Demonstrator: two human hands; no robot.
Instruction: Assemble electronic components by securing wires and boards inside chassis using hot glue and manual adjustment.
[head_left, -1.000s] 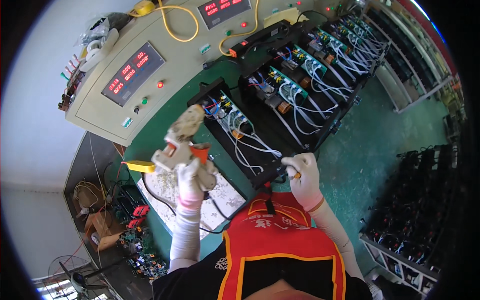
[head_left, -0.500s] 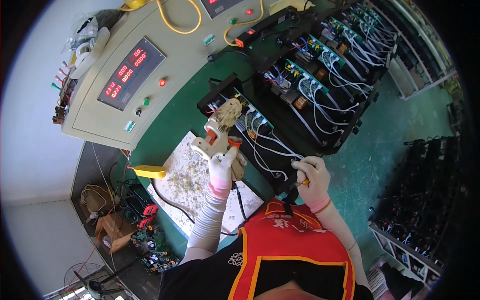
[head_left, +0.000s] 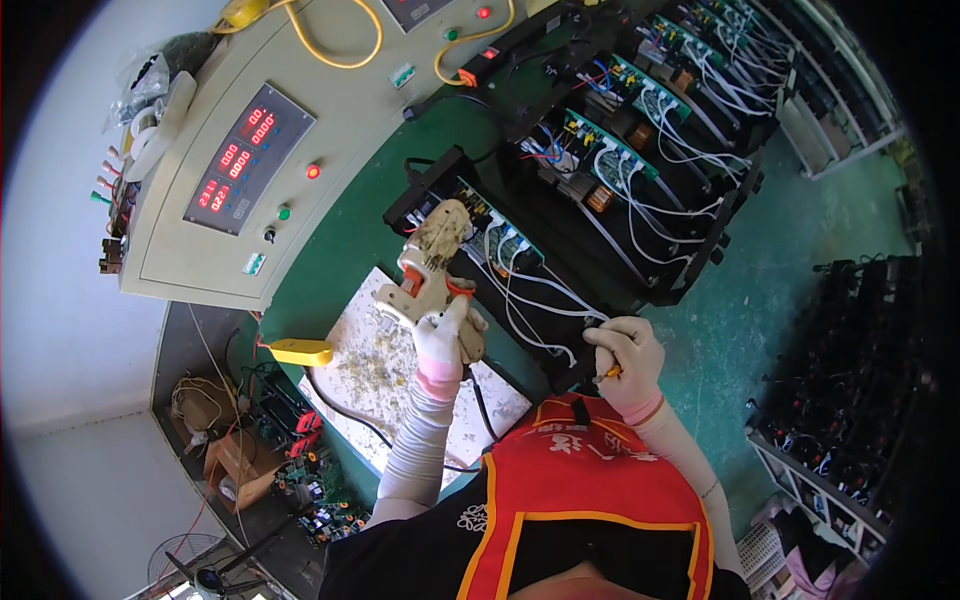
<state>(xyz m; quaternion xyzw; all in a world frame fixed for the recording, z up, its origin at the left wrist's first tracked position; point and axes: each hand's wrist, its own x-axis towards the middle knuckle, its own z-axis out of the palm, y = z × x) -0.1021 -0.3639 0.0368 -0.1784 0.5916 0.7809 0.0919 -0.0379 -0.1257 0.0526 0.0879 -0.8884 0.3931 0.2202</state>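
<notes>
My left hand, in a whitish glove, is closed around a hot glue gun with a dirty cream body and an orange trigger. The gun is held over a black open chassis and hides part of the green circuit board inside it. White wires run from that board toward the chassis's near right end. There my gloved right hand is closed on a small tool with a yellow-orange handle; its working end is hidden. The fingers are close to the wires, but I cannot tell whether they touch.
A white board spotted with glue lies on the green bench, beside a yellow tool. A grey test cabinet with red displays stands at the back left. More black chassis line up at the far right; a rack stands lower right.
The surroundings have shifted slightly in the picture, as the head turned a little. Both hands keep nearly the same pose, still holding the glue gun and the small tool.
</notes>
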